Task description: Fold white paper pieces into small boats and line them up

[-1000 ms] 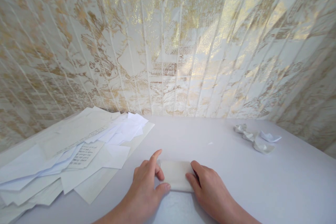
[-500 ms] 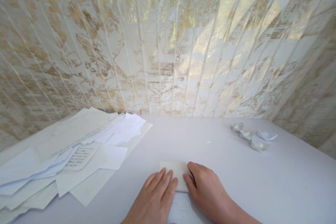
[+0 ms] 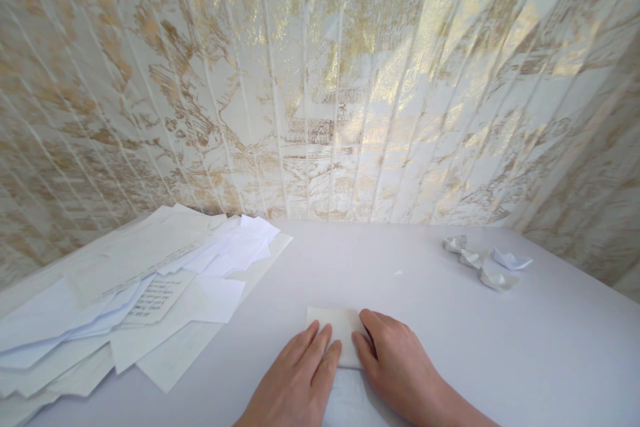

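A small folded piece of off-white paper lies flat on the white table in front of me. My left hand rests on its left part, palm down, with the fingers stretched out and slightly apart. At the paper's right edge, my right hand is curled, its thumb on top and its index finger bent at the far corner, gripping that edge. The right hand's other fingers are tucked underneath and hidden. A paler patch shows on the table between my wrists; I cannot tell whether it is a reflection.
Loose paper sheets, some printed, are heaped on the left of the table. Several small folded paper boats stand at the back right. A tiny white scrap lies mid-table. Behind rises a gold-patterned curtain.
The whole view has shifted very slightly. Both hands stay on the folded paper in nearly the same place, with the left fingers a little differently set.
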The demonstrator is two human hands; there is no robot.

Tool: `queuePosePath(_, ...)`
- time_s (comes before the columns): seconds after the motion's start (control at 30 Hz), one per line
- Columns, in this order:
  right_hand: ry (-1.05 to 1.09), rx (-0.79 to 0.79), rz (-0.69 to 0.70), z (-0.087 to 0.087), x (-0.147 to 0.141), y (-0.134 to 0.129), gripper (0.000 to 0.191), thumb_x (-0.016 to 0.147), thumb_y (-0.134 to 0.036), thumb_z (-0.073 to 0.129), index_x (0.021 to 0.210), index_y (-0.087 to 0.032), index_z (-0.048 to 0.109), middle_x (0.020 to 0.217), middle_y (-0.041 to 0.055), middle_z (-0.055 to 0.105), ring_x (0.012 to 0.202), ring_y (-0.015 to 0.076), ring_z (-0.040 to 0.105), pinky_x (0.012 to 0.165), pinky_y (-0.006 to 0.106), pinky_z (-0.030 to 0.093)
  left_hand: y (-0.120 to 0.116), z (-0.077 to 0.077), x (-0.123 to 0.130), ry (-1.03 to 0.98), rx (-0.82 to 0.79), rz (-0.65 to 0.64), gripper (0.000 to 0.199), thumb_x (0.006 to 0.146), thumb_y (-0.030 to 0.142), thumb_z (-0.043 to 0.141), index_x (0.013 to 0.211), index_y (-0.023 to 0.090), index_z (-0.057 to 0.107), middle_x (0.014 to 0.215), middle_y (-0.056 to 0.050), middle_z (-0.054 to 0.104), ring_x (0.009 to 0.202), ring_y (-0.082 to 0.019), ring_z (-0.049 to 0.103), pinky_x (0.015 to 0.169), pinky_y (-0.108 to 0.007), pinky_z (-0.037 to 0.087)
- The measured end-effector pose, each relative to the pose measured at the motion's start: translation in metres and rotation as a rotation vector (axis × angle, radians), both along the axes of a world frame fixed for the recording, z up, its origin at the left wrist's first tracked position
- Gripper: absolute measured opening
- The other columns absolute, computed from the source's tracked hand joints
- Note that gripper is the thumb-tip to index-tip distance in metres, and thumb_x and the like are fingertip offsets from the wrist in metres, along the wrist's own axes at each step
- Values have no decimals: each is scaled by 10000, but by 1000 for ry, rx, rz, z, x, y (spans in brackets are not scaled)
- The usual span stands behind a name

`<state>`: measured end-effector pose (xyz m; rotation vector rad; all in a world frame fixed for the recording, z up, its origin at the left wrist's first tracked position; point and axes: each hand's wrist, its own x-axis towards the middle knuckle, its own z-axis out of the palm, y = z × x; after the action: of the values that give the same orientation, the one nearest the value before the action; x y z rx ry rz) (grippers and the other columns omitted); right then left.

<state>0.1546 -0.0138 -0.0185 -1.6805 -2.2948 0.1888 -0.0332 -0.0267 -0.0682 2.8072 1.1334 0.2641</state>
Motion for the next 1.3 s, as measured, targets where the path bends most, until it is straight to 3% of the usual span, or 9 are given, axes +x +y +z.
queuePosePath(0.17,-5,-1,-2,0,0,1,160,824,-137,421,686,-191,480,665,34,616,607,176,578,539,254,290,1,0,0,-34,15,3,575,835,414,446,1330,142,338,1387,-183,303,1263,-349,286,965,-513,346)
queuePosePath(0.3,-12,-4,-10,0,0,0,164,822,-131,421,681,-190,481,665,34,618,597,174,576,533,253,290,-1,18,2,26,26,20,422,872,185,366,1289,139,411,1340,-172,392,1225,-316,370,958,-445,389)
queuePosePath(0.4,-12,-10,-9,0,0,0,161,819,-125,421,686,-189,484,677,37,625,603,176,581,535,251,300,-2,24,3,90,108,7,402,853,137,378,1247,121,458,1298,-179,453,1177,-313,440,930,-407,430)
queuePosePath(0.57,-9,-25,-15,0,-1,1,161,823,-122,420,699,-185,501,687,40,634,623,185,594,545,250,318,2,-4,2,98,320,24,408,849,127,376,1251,156,436,1290,-149,482,1167,-286,462,907,-373,453)
queuePosePath(0.67,-11,-26,-19,0,0,0,155,825,-126,422,709,-183,508,691,42,635,633,190,600,548,250,327,5,-22,1,93,368,22,422,848,148,383,1269,161,413,1314,-146,457,1182,-289,444,911,-376,449)
queuePosePath(0.8,-21,-31,-19,1,0,-1,155,823,-123,421,712,-182,511,696,46,640,637,192,606,547,251,335,6,-28,0,84,393,15,438,838,160,402,1276,149,402,1316,-157,453,1186,-300,436,908,-384,449)
queuePosePath(1.07,13,-49,-25,3,2,1,145,814,-142,424,691,-195,477,675,34,623,617,187,593,548,257,386,4,-16,3,135,461,13,398,840,149,386,1234,152,445,1272,-149,505,1134,-286,496,875,-355,474)
queuePosePath(1.17,89,-73,-48,4,10,2,52,787,-147,459,813,-179,490,685,25,604,602,183,590,549,268,428,-1,-6,5,137,447,61,384,843,134,395,1218,178,467,1263,-116,524,1152,-257,483,910,-330,446)
queuePosePath(1.3,191,134,20,3,20,2,235,785,-132,450,1020,-128,472,902,113,591,787,218,601,671,332,487,-6,4,5,134,457,93,379,845,127,414,1215,181,472,1261,-102,530,1153,-239,483,938,-311,417)
